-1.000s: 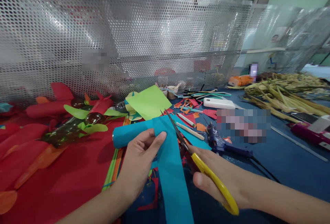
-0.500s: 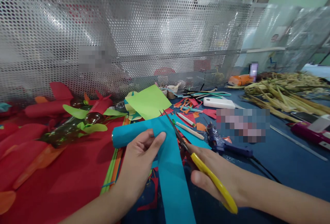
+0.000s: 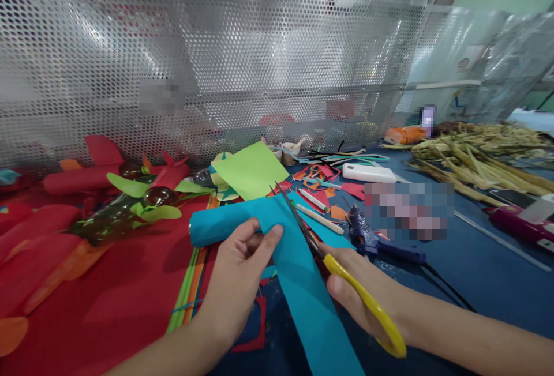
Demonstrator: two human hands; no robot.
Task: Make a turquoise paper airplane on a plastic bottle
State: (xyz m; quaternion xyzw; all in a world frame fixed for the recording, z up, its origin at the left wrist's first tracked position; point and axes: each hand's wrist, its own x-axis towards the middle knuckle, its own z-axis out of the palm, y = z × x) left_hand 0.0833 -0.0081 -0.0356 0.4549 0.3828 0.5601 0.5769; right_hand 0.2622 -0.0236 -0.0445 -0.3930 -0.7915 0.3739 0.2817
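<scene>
My left hand (image 3: 246,266) pinches a blue sheet of paper (image 3: 303,284) between thumb and fingers. One end of the sheet is curled into a roll (image 3: 216,223) at the left; a long strip hangs down toward me. My right hand (image 3: 359,284) grips yellow-handled scissors (image 3: 367,301), their dark blades apart along the strip's right edge. Where the blades meet the paper is partly hidden. Just past the blade tips lies a green paper sheet (image 3: 251,169).
A blue glue gun (image 3: 385,243) with its cord lies to the right, near a white device (image 3: 367,173). Red paper and bottle figures (image 3: 160,191) stand at left. Paper scraps (image 3: 320,177) and dry husks (image 3: 485,157) lie farther back, before a perforated metal screen (image 3: 259,64).
The lower end of the blue strip has swung to the right. Both hands and the scissors have shifted slightly right.
</scene>
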